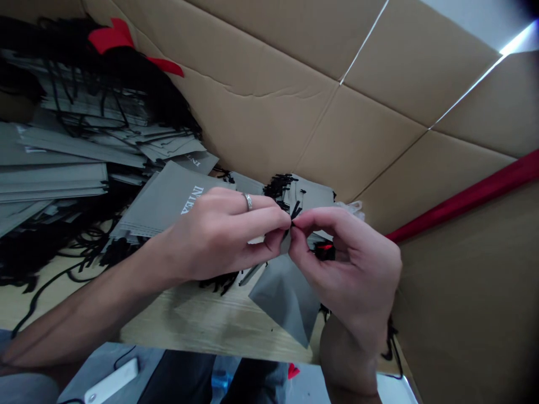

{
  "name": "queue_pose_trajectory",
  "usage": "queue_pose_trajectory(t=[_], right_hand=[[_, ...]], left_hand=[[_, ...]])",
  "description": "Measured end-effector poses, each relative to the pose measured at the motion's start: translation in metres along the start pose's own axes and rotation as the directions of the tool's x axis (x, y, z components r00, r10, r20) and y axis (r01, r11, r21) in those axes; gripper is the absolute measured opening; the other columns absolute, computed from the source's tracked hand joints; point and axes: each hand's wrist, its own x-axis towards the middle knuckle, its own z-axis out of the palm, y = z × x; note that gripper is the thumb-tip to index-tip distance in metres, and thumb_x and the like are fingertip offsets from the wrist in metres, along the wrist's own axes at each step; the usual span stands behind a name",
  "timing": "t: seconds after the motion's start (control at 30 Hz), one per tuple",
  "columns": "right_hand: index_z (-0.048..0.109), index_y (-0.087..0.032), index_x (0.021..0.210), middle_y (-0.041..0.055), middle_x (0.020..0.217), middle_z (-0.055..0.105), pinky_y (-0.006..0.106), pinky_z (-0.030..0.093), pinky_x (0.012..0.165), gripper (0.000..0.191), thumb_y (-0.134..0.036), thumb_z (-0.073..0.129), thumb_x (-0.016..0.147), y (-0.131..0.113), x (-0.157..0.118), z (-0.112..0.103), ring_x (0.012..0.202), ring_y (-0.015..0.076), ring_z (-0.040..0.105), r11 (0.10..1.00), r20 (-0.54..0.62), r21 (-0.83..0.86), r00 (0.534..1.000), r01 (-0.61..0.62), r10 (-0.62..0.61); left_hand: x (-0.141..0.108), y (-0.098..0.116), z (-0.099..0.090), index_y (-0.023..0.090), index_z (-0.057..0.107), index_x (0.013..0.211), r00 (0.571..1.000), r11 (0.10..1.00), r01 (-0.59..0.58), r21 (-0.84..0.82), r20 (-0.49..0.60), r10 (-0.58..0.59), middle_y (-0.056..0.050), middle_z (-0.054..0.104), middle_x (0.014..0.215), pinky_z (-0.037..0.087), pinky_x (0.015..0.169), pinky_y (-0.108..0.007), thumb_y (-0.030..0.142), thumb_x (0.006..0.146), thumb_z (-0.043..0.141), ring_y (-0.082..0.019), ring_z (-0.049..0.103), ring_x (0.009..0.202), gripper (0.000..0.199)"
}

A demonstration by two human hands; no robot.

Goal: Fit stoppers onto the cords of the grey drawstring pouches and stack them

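Observation:
Both hands meet at the middle of the head view. My left hand [229,230] is closed, with thumb and forefinger pinching a short black cord [295,212]. Against it, my right hand [347,252] is closed in a pinch on the same cord, fingertips nearly touching. Below the fingers hangs a grey sheet-like piece [288,300], perhaps a paper bag or card; its join to the cord is hidden. Just left of the hands lies a stack of grey printed pieces [168,193] with white letters and black cords at the edges.
Piles of grey pieces [54,179] and black cords [155,84] fill the left. A cardboard wall [261,73] stands behind, with a red strip [467,196] at the right. The wooden tabletop [202,325] ends close to my legs. A white device [112,381] lies below.

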Motion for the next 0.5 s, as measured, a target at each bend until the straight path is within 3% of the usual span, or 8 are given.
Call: queue_pose_trajectory(t=[0.2,0.33,0.4,0.5], right_hand=[[0.085,-0.03,0.106,-0.0025,0.098,0.087,0.039,0.068,0.08,0.031,-0.002,0.08,0.097,0.009,0.002,-0.001,0.087,0.0198,0.082,0.984,0.012,0.18,1.0,-0.002,0.0],[0.085,-0.03,0.107,-0.003,0.095,0.086,0.038,0.065,0.074,0.032,-0.001,0.081,0.095,0.013,0.004,0.0,0.082,0.0193,0.081,0.966,-0.005,0.258,1.0,0.025,-0.024],[0.085,-0.029,0.106,-0.0022,0.096,0.087,0.039,0.065,0.073,0.029,-0.002,0.081,0.096,0.013,0.004,0.002,0.083,0.0199,0.081,0.972,-0.035,0.233,0.999,0.025,-0.017],[0.084,-0.029,0.105,-0.0015,0.097,0.086,0.04,0.066,0.078,0.028,-0.003,0.081,0.098,0.011,0.003,0.005,0.086,0.0201,0.081,0.988,-0.078,0.153,0.997,0.017,-0.005]], left_hand=[[0.003,-0.003,0.004,0.029,0.076,0.099,0.989,0.947,0.129,-0.293,-0.032,-0.144,0.007,0.088,0.085,0.068,0.067,-0.021,0.012,0.098,0.085,-0.012,0.085,0.071,0.019],[0.009,-0.009,0.008,0.028,0.076,0.097,0.982,0.824,0.167,-0.542,0.013,-0.191,0.005,0.087,0.082,0.067,0.063,-0.022,0.007,0.091,0.084,-0.011,0.083,0.069,0.023],[0.009,-0.01,0.009,0.027,0.076,0.097,0.978,0.808,0.188,-0.558,0.028,-0.208,0.005,0.086,0.083,0.068,0.064,-0.022,0.007,0.092,0.083,-0.011,0.082,0.069,0.022],[0.007,-0.008,0.006,0.026,0.078,0.103,0.989,0.915,0.14,-0.379,0.004,-0.15,0.005,0.089,0.091,0.071,0.074,-0.024,0.011,0.098,0.086,-0.013,0.087,0.08,0.018]])
